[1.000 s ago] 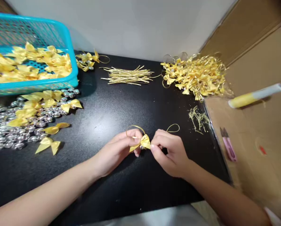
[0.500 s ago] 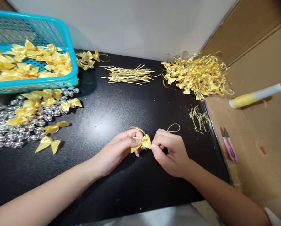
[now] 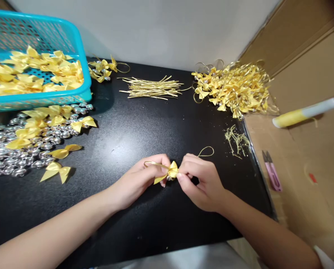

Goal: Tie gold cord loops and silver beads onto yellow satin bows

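Note:
Low over the black table (image 3: 155, 127), my left hand (image 3: 144, 177) pinches a yellow ribbon bow (image 3: 172, 170) between thumb and fingers. A loop of gold cord (image 3: 152, 163) stands out from the bow across the left thumb. Just under the bow a small silver bead (image 3: 170, 178) shows in part. My right hand (image 3: 202, 179) is closed at the bow's right edge, thumb and forefinger pinched together; what lies between those fingertips is mostly hidden. Beyond the right knuckles a thin gold cord loop (image 3: 206, 151) sticks out; its other end is out of sight.
At left, a turquoise basket (image 3: 84, 74) holds yellow bows, with silver beads (image 3: 47, 144) and loose bows before it. Gold cord pieces (image 3: 152, 88) lie at the back, beside a heap of looped bows (image 3: 234, 87). Cord clippings (image 3: 236, 140), pink snips (image 3: 272, 172) and a tube (image 3: 306, 112) are rightward.
The cord loop at my left thumb has tilted down to the left. The bow has turned slightly, and the right fingertips have shifted a little left.

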`<action>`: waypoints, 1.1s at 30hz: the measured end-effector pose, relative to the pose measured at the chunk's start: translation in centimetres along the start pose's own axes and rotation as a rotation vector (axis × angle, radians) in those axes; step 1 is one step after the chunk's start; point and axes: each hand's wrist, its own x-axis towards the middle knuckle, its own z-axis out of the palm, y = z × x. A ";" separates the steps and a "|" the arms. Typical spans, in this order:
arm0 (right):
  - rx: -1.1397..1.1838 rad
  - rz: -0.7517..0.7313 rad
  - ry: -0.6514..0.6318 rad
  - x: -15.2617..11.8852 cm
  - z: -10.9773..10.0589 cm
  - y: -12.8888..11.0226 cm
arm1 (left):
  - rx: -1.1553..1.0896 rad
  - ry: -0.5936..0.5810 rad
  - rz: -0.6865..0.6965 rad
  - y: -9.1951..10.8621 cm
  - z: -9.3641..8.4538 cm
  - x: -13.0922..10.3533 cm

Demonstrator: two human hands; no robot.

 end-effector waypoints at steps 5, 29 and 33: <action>-0.008 0.015 -0.009 0.0 0.1 -0.1 | -0.012 0.009 -0.011 0.3 0.1 0.2; 0.020 0.008 -0.070 0.2 -0.3 0.0 | -0.095 0.004 -0.074 0.4 0.1 0.1; -0.007 -0.006 -0.127 0.3 -0.6 0.0 | -0.075 0.013 -0.113 0.5 0.0 0.1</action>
